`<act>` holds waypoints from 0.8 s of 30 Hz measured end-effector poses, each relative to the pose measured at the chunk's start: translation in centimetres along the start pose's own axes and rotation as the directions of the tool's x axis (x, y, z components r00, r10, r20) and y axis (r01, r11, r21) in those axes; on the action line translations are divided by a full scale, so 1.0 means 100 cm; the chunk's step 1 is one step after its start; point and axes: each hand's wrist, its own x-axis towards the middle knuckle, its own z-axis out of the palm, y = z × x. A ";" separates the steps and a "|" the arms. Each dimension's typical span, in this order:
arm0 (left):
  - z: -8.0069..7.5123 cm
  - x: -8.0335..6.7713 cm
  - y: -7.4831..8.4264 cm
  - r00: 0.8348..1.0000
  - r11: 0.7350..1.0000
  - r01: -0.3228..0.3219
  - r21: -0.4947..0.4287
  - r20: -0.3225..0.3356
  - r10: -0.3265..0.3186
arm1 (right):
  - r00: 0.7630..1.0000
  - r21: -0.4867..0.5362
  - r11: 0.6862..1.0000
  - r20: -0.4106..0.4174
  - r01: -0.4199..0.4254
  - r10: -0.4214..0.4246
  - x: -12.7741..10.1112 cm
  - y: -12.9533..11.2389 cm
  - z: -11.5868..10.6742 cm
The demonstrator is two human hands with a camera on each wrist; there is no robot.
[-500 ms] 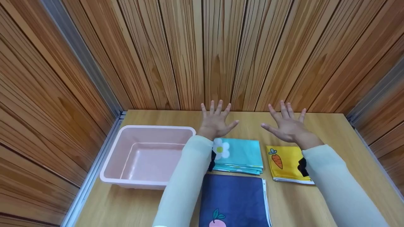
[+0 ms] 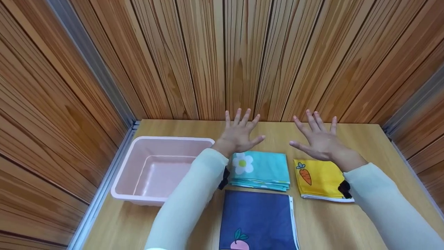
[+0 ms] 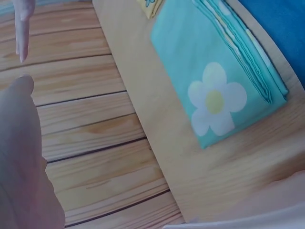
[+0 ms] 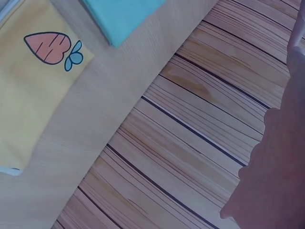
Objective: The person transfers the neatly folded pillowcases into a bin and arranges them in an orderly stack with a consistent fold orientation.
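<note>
Both hands hover with fingers spread over the far part of the table, holding nothing. My left hand [image 2: 237, 135] is above the area behind a folded turquoise cloth [image 2: 263, 170] with a white flower print. Farther right, my right hand [image 2: 319, 140] hangs behind and above a folded yellow cloth [image 2: 321, 178] bearing a carrot print. Nearer the front lies a larger folded navy cloth [image 2: 258, 215] with a pink fruit print, cut off by the lower image edge. In the left wrist view the flower cloth [image 3: 190, 62] shows several stacked layers.
A pink plastic basin [image 2: 163, 139] with nothing inside stands at the left of the wooden table [image 2: 173, 126], its right rim partly behind the left sleeve. Wood-plank walls [image 2: 239, 52] close off the back and both sides, with grey metal strips in the corners.
The left forearm has swung left and its hand tilts slightly rightward. The right forearm has shifted right, uncovering more of the yellow cloth. Cloths and basin stay put.
</note>
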 end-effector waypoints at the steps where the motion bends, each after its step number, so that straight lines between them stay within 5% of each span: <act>1: -0.001 -0.001 0.001 1.000 1.000 -0.010 0.008 0.002 0.010 | 1.000 -0.001 1.000 -0.004 0.003 -0.003 -0.001 0.001 0.000; 24: -0.003 -0.034 0.007 0.988 0.980 -0.155 0.122 -0.010 0.157 | 0.986 -0.061 0.988 -0.074 0.145 -0.149 -0.037 -0.008 0.000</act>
